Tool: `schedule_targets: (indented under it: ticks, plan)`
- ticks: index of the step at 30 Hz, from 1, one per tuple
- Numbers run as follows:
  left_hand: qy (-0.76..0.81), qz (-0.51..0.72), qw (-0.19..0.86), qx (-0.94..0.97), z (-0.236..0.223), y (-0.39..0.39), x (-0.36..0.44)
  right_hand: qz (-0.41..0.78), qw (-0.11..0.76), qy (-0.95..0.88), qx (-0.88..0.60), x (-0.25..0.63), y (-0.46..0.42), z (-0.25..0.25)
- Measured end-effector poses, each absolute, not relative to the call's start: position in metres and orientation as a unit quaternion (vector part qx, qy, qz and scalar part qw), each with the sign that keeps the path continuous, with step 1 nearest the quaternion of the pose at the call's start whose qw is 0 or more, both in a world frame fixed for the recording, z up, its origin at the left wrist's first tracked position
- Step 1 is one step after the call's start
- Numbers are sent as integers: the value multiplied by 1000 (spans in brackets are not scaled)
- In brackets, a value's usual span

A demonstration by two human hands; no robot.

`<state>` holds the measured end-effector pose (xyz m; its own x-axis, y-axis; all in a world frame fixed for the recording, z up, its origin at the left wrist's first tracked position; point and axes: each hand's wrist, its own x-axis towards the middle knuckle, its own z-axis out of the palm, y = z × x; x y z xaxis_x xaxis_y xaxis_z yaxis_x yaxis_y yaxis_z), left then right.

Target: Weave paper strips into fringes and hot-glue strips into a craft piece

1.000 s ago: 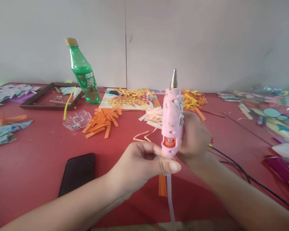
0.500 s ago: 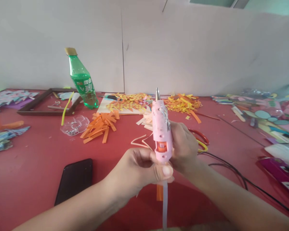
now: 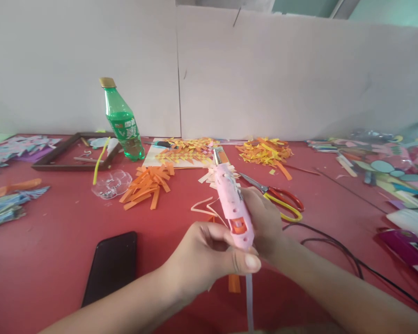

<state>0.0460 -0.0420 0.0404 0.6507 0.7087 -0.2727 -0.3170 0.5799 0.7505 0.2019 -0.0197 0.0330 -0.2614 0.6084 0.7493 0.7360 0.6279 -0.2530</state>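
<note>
A pink glue gun is held over the red table, its metal nozzle pointing away and slightly left. My right hand is wrapped round its handle. My left hand pinches the gun's back end, where a clear glue stick sticks out toward me. A small orange paper piece lies on the table under my hands.
A black phone lies left of my hands. Farther back are orange paper strips, cream strips, a woven paper sheet, red-and-yellow scissors, a green bottle and a wooden frame. A black cord runs right.
The glue gun has come down and tilted forward, its nozzle swinging from upright to pointing away. Both hands kept their grip and dropped slightly; the scissors now show behind them.
</note>
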Motion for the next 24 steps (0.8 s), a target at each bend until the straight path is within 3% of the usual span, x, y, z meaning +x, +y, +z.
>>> schedule_targets:
  ticks: [5,8,12,20,24]
  plan:
    - [302,300,764,485,35,-38,47,121,405,-788,-447,215,-12,28]
    - [389,295,685,540,34,-31,37,190,441,-689,-544,243,5,28]
    - [457,321,657,506,29,-17,16,455,446,-610,-471,286,29,40]
    - [485,444,619,430,9,-2,4,644,437,-460,-428,303,32,48]
    - [473,461,630,409,11,-6,7,663,408,-494,-386,292,16,28]
